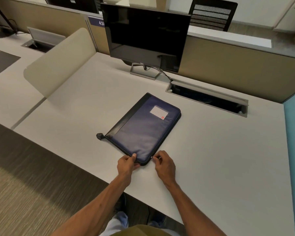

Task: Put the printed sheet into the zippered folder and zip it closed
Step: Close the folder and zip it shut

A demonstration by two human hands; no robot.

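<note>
A dark blue zippered folder (143,128) with a black spine lies flat and closed on the white desk (211,150), a white label with a red mark on its cover. My left hand (127,165) grips the folder's near corner, thumb on top. My right hand (164,165) pinches the small zipper pull at the same corner, on its right side. A black zipper tail sticks out at the folder's left corner. No printed sheet is visible.
A dark monitor (146,36) on a metal stand stands at the back of the desk. An open cable tray (208,97) is sunk into the desk at the right. A beige divider (58,62) rises at the left. The desk's front edge runs just below my hands.
</note>
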